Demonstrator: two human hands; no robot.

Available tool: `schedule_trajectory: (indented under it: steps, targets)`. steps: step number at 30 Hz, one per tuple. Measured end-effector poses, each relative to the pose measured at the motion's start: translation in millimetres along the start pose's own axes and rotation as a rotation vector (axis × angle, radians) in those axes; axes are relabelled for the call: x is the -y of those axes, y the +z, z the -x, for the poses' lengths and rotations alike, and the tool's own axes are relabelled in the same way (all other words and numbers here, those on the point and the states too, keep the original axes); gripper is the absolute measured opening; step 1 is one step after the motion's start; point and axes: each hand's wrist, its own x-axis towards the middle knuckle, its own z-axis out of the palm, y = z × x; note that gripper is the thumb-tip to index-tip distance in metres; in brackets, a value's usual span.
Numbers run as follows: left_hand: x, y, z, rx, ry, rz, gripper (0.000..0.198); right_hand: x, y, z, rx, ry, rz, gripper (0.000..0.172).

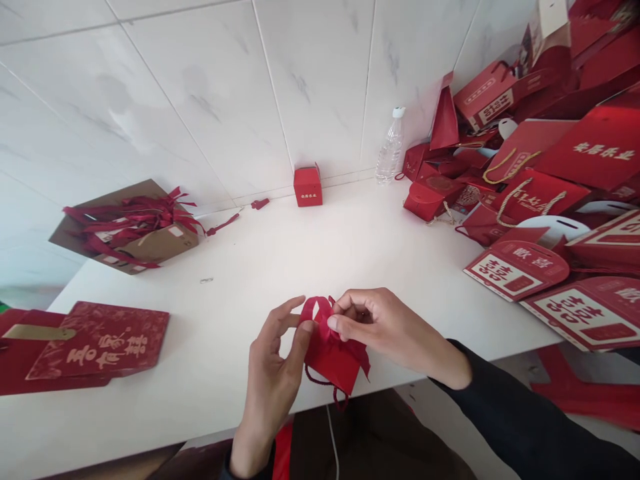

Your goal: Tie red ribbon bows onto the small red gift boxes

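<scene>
Near the front edge of the white table (395, 257) lies a small red gift box (334, 363) with a dark red cord (320, 379) hanging from it. A red ribbon (320, 308) forms a loop at its top. My left hand (280, 367) closes thumb and fingers on the left side of this loop. With thumb and fingers pinched, my right hand (385, 323) grips the ribbon on the right side. Its curled fingers partly hide the ribbon there, and a ribbon tail (363, 357) sticks out below.
A cardboard box (173, 243) of red ribbons stands at back left, with flat red bags (125, 333) in front. By the wall are a small red box (308, 187) and a water bottle (390, 150). Red gift boxes (520, 270) are heaped along the right.
</scene>
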Motion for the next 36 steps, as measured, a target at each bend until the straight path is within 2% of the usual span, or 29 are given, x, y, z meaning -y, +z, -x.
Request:
schedule_trajectory:
  steps: [3,7,11,15,17,19,20,22,30,36]
  targets:
    - [13,-3.6,-1,0.019,-0.037,0.043,0.034,0,-7,-1,0.005,0.015,-0.007,0.014]
    - [21,6.9,13,0.001,-0.117,0.164,0.038,0,-17,-1,-0.004,0.034,0.036,0.014]
    - [9,21.0,31,0.047,-0.092,0.087,0.028,0,-25,3,0.048,0.058,0.063,0.015]
    - [-14,31.3,32,-0.043,-0.032,-0.057,0.039,-1,-32,9,0.052,0.061,0.086,0.017]
    - [-24,39.6,28,0.048,-0.020,-0.108,0.037,-1,-35,11,0.048,0.055,0.096,0.018]
    - [-29,49.0,23,0.121,-0.009,-0.124,0.023,1,-38,14,0.045,0.048,0.102,0.019]
    - [-30,53.1,22,0.127,-0.010,-0.113,0.019,1,-39,15,0.036,0.043,0.109,0.020]
    - [-31,58.6,20,0.102,-0.033,-0.065,0.023,3,-43,18,0.001,0.031,0.130,0.020]
    - [-35,58.1,25,-0.048,-0.029,-0.033,0.021,7,-54,35,-0.128,0.031,0.323,0.014]
    - [-36,58.4,22,0.072,-0.156,0.162,0.029,13,-48,39,-0.126,-0.066,0.390,0.012]
